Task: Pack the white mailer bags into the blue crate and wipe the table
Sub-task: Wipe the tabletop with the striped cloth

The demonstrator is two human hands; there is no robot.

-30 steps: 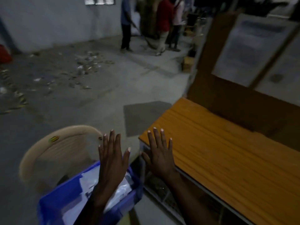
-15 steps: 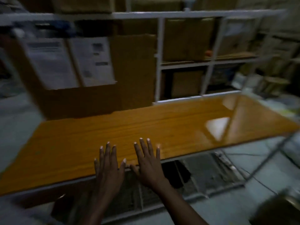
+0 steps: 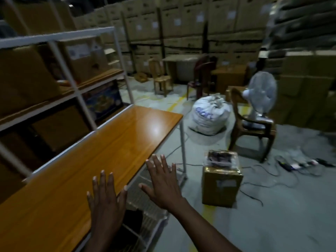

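The left hand [image 3: 104, 200], flat and empty, was over the table [image 3: 101, 151] at its long edge; the right hand [image 3: 163, 182], likewise, just off it

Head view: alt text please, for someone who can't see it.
The left hand and right hand, open with fingers spread, hover at the near edge of a glossy orange table in a dim warehouse. Shelving with cartons stands left of it; a cardboard box, white sack and a fan on a chair stand beyond.
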